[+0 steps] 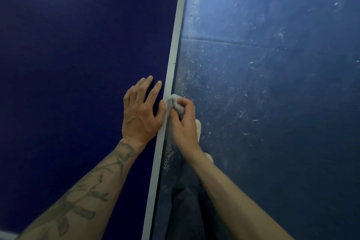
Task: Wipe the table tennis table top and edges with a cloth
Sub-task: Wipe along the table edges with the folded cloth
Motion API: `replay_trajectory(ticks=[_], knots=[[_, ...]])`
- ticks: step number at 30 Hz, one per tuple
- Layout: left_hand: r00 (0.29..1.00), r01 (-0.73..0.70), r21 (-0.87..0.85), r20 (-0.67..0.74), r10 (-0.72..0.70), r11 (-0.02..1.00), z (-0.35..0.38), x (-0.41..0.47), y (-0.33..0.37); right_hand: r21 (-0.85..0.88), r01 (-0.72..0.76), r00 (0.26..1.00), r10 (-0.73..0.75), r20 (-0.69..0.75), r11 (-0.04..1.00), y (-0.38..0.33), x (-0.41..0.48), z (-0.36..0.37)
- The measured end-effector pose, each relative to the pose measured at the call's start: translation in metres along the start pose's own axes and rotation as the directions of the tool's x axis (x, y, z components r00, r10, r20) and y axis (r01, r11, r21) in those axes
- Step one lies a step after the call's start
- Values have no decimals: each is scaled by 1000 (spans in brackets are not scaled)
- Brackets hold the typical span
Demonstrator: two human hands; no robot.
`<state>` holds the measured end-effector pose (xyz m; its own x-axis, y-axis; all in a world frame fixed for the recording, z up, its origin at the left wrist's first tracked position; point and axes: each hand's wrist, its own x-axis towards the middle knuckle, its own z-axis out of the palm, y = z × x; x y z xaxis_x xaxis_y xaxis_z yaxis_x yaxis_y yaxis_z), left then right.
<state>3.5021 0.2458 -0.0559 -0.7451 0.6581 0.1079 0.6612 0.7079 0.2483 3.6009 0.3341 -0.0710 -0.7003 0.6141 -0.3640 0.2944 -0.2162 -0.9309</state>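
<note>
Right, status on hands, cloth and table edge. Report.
Left hand flat on the table top, open. Right hand gripping the bunched cloth, pressed against the white table edge. Edge ahead unobstructed.

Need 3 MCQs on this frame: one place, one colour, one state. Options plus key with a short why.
1. Where is the crumpled white cloth?
A. Middle of the tabletop
B. At the white side edge of the dark blue table tennis table
C. On the floor

2. What colour is the scuffed floor beside the table?
A. Blue
B. Red
C. Green

3. How is the left hand set?
A. Clenched round the cloth
B. Raised off the table
C. Open, fingers spread flat on the tabletop

Key:
1 B, since the right hand holds the cloth bunched against the edge strip.
2 A, since the floor right of the edge is blue with pale scuff marks.
3 C, since the palm lies down on the blue surface, holding nothing.
</note>
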Motion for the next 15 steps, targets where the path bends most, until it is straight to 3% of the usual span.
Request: replay_trajectory(ticks=[6,12,15], knots=[[999,51,-32,14,-50,998,-2,18,4,19,13,999,-12,-43,1000,-33,111,-2],[998,64,-15,18,-64,998,4,85,9,-19,-2,999,2,33,1000,-14,60,-11],[998,60,-6,19,-60,998,9,120,8,-29,-30,999,31,25,999,-27,100,-11]])
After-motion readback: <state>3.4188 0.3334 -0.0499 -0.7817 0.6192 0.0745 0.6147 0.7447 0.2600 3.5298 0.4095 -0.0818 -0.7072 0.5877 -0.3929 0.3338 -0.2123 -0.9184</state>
